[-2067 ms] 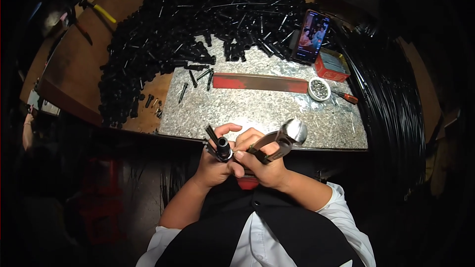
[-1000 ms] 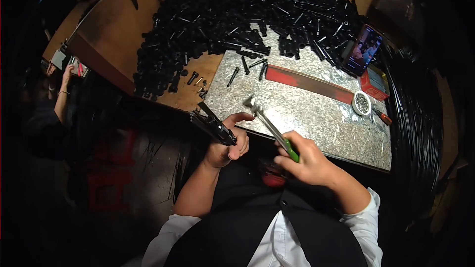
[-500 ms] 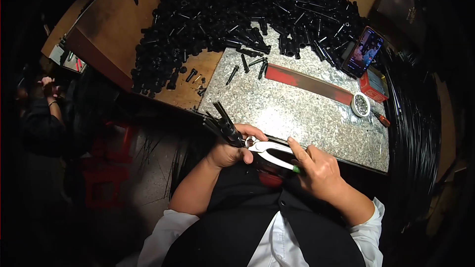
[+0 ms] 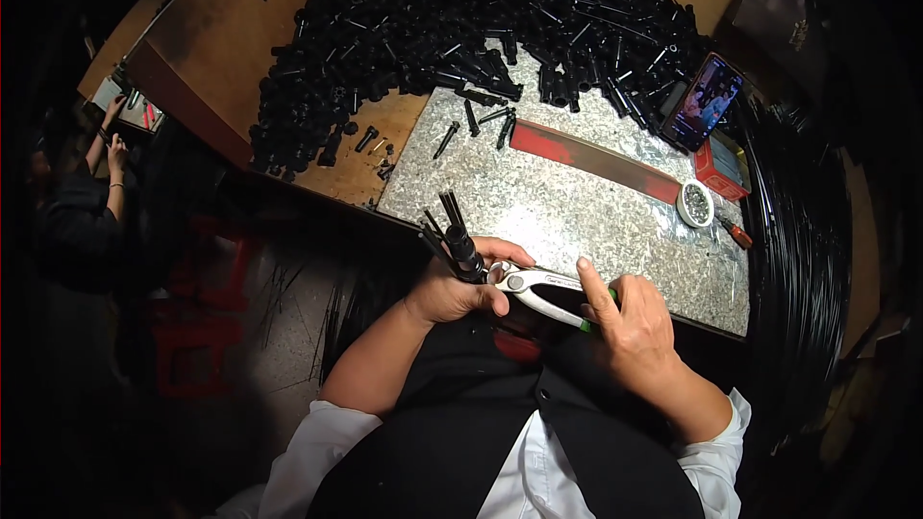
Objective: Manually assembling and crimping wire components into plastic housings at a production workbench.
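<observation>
My left hand (image 4: 444,294) is wrapped round a black cylindrical part (image 4: 463,248) with several thin prongs sticking up from it. My right hand (image 4: 636,329) grips a pair of pincers (image 4: 550,300), bare metal at the head and green on the handles, and its index finger points out straight. The jaws of the pincers are at the lower end of the black part, beside my left thumb. What lies between the jaws is too small to make out. Both hands are in front of my body at the near edge of the speckled worktop (image 4: 577,178).
A large heap of black tubular parts (image 4: 385,48) covers the back. Nearer are loose black pins (image 4: 446,139), a red and dark flat bar (image 4: 591,161), a white cup of small metal bits (image 4: 696,203), a red-handled screwdriver (image 4: 736,233) and a propped phone (image 4: 707,104). Black rods (image 4: 803,221) stand right; a co-worker (image 4: 88,207) sits left.
The pincers and black part have shifted slightly right, and the prongs stand more upright. My right index finger is raised off the pincers. The co-worker's hands have moved farther away.
</observation>
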`<move>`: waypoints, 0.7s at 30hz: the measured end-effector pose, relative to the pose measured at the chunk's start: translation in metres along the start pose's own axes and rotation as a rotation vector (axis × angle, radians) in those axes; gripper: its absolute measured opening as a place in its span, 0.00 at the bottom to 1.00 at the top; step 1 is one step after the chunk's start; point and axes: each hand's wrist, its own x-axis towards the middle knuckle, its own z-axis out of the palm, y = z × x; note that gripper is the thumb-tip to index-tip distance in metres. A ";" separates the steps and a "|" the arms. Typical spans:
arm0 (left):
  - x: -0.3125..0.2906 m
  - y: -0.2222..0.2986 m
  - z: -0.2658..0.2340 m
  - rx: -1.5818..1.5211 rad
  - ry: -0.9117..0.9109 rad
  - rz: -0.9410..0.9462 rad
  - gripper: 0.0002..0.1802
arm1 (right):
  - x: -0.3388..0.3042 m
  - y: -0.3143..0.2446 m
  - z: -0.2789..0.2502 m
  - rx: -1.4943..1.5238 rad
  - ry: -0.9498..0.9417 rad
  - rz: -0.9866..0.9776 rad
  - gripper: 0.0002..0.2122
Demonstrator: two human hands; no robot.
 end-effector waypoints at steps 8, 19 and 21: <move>0.001 -0.005 -0.001 0.052 -0.046 -0.003 0.45 | -0.002 0.005 -0.004 -0.059 0.005 -0.020 0.29; 0.003 -0.013 0.001 0.180 -0.040 0.018 0.40 | -0.005 0.010 -0.007 -0.128 0.005 -0.070 0.27; 0.003 -0.008 0.005 0.237 -0.038 0.016 0.37 | -0.003 0.010 -0.015 -0.060 -0.050 -0.048 0.27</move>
